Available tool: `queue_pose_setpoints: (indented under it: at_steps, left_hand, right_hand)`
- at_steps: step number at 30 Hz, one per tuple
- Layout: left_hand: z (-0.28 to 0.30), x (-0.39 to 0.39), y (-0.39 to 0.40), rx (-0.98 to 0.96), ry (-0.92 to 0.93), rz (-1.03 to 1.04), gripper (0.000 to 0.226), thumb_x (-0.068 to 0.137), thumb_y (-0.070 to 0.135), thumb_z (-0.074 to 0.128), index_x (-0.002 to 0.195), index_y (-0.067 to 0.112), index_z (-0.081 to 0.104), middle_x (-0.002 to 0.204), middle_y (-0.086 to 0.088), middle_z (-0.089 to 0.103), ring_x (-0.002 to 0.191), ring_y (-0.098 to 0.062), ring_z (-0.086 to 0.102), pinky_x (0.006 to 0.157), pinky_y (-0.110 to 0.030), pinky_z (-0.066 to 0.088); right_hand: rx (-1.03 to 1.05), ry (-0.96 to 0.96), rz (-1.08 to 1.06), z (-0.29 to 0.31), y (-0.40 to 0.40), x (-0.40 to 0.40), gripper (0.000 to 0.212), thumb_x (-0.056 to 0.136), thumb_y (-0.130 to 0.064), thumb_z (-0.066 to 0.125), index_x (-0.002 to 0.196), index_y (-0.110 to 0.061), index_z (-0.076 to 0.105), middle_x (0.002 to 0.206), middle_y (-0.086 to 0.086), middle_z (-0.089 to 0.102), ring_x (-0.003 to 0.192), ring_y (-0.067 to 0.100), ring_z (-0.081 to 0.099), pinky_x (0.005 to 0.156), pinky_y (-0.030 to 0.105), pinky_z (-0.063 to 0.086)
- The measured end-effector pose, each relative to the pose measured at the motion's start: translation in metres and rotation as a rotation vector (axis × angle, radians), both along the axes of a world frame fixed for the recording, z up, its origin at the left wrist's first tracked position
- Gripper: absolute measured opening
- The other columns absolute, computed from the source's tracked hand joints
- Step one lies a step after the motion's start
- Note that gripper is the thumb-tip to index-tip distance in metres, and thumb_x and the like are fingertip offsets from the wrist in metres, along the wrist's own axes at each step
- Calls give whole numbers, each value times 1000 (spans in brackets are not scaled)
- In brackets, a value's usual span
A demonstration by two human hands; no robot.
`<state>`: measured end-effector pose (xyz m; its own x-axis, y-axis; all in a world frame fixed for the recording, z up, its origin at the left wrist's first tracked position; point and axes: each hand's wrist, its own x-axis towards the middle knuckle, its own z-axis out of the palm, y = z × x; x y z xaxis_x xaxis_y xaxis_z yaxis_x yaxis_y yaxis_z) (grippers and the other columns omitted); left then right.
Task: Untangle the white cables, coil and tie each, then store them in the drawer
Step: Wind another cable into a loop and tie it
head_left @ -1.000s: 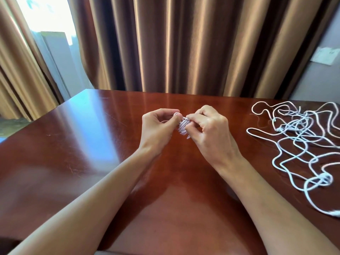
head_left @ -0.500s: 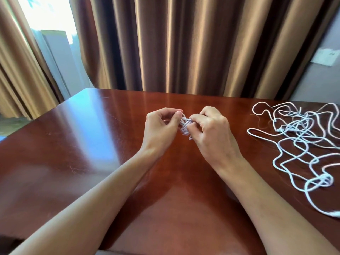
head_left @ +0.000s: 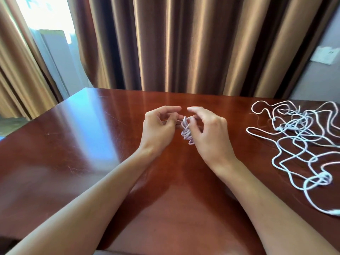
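From the head view, the reddish-brown worktop (head_left: 77,144) is running back to a far edge that is sitting right against the brown curtains (head_left: 184,43), and its left edge is slanting from the far left corner towards the near left. The left half of the worktop is lying bare and glossy, catching a pale reflection from the bright window (head_left: 46,13) showing past the curtains at the far left. A broad bare stretch is also lying between the forearms, down to the near edge.

Above the middle of the worktop, the left hand (head_left: 158,127) and the right hand (head_left: 211,129) are facing each other with a small coiled white cable (head_left: 186,130) between them. The right hand's lower fingers are curling round the bundle and holding it, while its forefinger and thumb are lifting clear above it. The left hand's fingers are curling in towards the bundle; whether they are actually gripping it cannot be told, since the bundle and the fingers are overlapping there.

Towards the right edge, well apart from the hands, a loose tangle of white cables (head_left: 301,137) is sprawling over the worktop, with a knotted loop nearer the person and one strand trailing off to the right edge. On the grey wall beyond the far right corner, a white wall plate (head_left: 324,55) is showing.
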<state>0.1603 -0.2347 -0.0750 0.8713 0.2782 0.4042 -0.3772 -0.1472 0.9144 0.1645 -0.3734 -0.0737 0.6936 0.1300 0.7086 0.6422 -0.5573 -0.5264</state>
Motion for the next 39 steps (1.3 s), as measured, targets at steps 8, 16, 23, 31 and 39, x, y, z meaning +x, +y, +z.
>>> queue_pose_setpoints:
  at_steps: [8,16,23,31,39]
  left_hand:
    - [4,-2,-2,-488,198,-232,21,83,-10,70,102,-1,69,86,-14,72,71,-15,70,73,-22,59]
    - [5,-2,-2,-561,235,-287,24,82,-18,64,99,-1,69,86,-13,75,74,-16,72,75,-24,60]
    - [-1,-2,-3,-253,129,-104,13,80,0,79,92,3,73,82,-10,75,74,-17,70,72,-28,58]
    - [-4,-6,-6,463,-124,150,26,86,-5,58,87,13,77,84,4,69,77,-5,63,68,-9,43]
    - [-4,1,1,595,-165,148,29,87,-11,55,85,11,75,85,-1,67,72,-2,55,68,-5,38]
  right_hand:
    - [778,632,218,0,1,2,1,94,-9,70,94,-10,70,88,13,77,74,26,76,62,42,61]
    - [1001,901,363,2,2,4,7,98,-9,63,93,-14,64,93,13,74,72,20,72,83,50,61]
    - [1093,952,366,5,3,2,8,98,-4,61,92,-8,64,88,15,74,70,23,74,60,33,60]
    - [794,882,376,-6,16,-5,27,95,-37,67,103,-12,69,84,3,69,71,11,64,61,24,49]
    - [822,795,221,-2,14,2,15,102,-14,55,90,-11,63,64,-4,66,59,13,58,53,25,42]
